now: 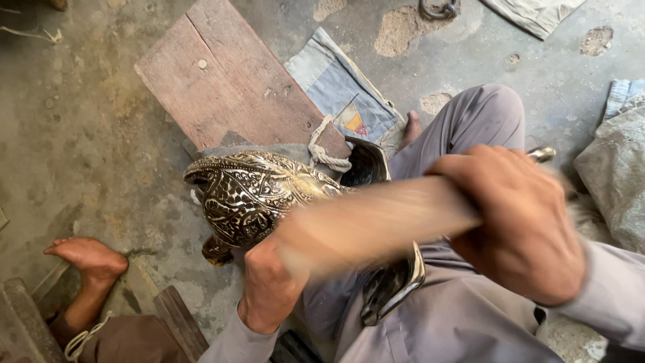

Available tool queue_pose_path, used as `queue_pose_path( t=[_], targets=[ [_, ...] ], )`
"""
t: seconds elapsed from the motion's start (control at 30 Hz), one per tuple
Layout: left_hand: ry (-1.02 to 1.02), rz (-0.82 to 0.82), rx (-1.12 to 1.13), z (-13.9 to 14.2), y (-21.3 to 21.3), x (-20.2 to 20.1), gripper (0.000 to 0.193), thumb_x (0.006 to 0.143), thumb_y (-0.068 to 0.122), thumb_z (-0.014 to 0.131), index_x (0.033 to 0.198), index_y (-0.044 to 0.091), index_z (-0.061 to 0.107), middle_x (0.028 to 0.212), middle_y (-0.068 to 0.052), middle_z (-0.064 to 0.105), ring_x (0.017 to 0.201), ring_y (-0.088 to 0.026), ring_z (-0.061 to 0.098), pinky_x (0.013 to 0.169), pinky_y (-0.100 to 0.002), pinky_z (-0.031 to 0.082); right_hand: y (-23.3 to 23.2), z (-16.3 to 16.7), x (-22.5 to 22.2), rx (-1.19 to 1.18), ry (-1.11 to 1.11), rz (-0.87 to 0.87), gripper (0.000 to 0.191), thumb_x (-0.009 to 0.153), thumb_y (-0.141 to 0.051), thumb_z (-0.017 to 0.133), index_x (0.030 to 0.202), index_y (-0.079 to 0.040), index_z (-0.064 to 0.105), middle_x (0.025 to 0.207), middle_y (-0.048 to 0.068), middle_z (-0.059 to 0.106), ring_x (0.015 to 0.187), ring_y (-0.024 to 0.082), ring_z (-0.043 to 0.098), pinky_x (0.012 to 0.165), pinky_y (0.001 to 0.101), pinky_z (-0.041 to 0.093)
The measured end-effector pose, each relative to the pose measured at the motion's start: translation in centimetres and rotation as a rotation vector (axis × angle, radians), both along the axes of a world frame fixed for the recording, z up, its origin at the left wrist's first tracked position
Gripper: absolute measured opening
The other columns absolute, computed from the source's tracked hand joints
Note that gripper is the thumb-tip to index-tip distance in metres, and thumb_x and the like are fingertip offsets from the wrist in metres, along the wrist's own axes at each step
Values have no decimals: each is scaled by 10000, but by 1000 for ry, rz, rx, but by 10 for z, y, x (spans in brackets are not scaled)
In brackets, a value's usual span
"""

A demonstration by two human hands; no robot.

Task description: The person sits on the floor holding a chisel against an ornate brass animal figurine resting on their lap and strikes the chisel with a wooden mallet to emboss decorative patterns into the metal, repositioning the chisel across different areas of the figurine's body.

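Hands ours: left hand [269, 286] steadies engraved metal vessel [252, 191]; right hand [521, 225] clenched round blurred wooden handle [376, 225]. Behind vessel: blue cloth bag [346, 94], triangular red-yellow patch.

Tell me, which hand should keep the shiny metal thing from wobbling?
Probably the left hand: it already rests against the engraved metal piece. The right hand is busy gripping the blurred wooden stick.

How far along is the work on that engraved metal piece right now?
Done: the engraved metal piece already carries a dense pattern across its visible side. In hand: the left hand steadies it on the lap while the right hand swings a motion-blurred wooden handle over it. Left: cannot tell; the far side and the struck spot are hidden.
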State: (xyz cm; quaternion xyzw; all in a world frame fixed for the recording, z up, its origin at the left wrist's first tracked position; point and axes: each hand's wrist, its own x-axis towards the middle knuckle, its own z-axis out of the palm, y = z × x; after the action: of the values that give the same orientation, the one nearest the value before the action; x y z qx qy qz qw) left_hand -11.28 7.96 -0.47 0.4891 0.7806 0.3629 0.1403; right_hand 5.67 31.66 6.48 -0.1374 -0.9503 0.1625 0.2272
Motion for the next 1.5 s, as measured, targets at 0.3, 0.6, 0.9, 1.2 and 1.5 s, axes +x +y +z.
queue_pose_path(
  t=[0.3,0.6,0.9,1.2,1.5],
  targets=[
    [-8,-19,42,-8,-3,-1,235,831,-11,670,1063,23,680,995,-152,706,887,-353,725,756,-395,589,9,-11,9,138,-158,19,509,609,-112,788,1108,-123,691,908,48,679,832,273,654,826,439,473],
    [67,16,54,-6,-3,5,307,810,22,731,1113,14,685,1047,-176,720,862,-352,722,725,-397,577,14,-16,6,86,-177,64,461,688,-124,777,1140,-132,691,909,36,655,837,255,651,787,408,465],
    [21,10,35,-10,-8,9,344,792,-48,681,1131,11,685,1000,-151,716,853,-336,732,729,-393,587,8,-16,8,6,-7,79,413,745,-274,804,1103,-123,663,908,66,647,832,270,646,781,431,474],
    [60,8,59,-6,-5,14,308,837,-60,701,1130,35,701,971,-132,718,858,-324,733,722,-377,578,9,-15,10,156,-113,60,422,732,-222,807,1132,-158,685,924,42,669,854,272,650,802,436,493],
    [-18,1,58,-12,-12,12,401,756,-61,637,1147,6,695,1092,-162,721,951,-351,737,801,-384,603,11,-29,15,-121,-5,92,496,684,-215,799,1140,-100,642,943,90,642,867,312,624,789,432,471]
  ],
)
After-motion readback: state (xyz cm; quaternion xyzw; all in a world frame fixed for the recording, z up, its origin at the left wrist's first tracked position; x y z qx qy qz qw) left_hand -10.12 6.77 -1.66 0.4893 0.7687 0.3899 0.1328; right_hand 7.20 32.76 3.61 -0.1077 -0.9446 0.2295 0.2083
